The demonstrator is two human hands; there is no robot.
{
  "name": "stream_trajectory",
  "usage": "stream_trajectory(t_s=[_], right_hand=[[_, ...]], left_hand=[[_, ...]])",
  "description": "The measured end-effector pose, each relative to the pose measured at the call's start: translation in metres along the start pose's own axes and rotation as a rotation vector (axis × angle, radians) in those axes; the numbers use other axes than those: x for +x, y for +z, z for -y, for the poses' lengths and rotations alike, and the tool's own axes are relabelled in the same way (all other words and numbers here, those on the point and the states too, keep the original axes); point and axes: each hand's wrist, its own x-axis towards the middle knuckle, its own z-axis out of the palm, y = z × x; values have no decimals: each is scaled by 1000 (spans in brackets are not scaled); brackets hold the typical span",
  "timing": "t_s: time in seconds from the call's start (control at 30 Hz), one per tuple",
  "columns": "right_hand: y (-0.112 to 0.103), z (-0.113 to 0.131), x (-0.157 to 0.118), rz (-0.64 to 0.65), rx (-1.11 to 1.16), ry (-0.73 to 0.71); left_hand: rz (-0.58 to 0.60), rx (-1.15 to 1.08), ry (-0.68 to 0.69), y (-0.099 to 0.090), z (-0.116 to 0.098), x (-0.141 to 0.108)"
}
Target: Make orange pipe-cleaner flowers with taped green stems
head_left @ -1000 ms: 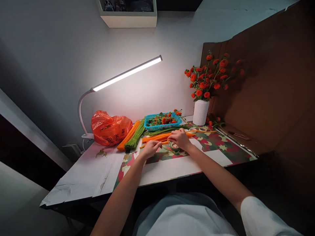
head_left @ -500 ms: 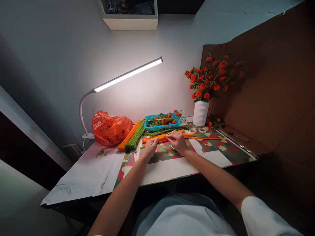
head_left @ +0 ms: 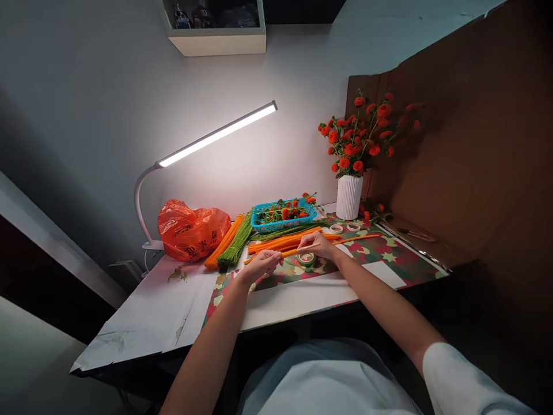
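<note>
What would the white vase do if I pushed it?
The white vase might tip, because the tall red-orange flowers spread wide above its slim body. It probably wouldn't squash, since its ribbed sides look firm. Standing upright, it likely wouldn't roll.

A single head-worn camera supplies the view. It sits above the wearer's shirt (head_left: 332, 386), visible at the lower edge, and faces forward and down across the table (head_left: 142, 323) to the wall (head_left: 108, 104). The field is wide: a shelf (head_left: 218, 45) enters at top, a brown panel (head_left: 466, 150) at right. The left hand (head_left: 261, 266) and right hand (head_left: 323, 245) appear just below frame centre.
</note>
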Motion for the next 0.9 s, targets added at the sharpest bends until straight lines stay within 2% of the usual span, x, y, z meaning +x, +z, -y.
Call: stream_trajectory(t_s=[0.1,0.27,0.33,0.5,0.6,0.77,0.9], right_hand=[[-6,-4,1,68,-102,18],[-10,-12,1,179,-195,59],[-8,-12,1,129,-257,10],[4,-3,-2,-86,-504,-164],[8,2,-4,-138,-708,-229],[12,3,-6,-230,-906,-358],[18,6,-6,-321,-1009,-421]], left_hand=[[11,115,-54,0,0,-2],[-30,370,-12,2,0,-4],[-82,446,4,2,0,-4],[-210,543,30,4,0,0],[-254,582,61,4,0,2],[-312,613,89,5,-1,5],[-437,629,90,5,2,9]])
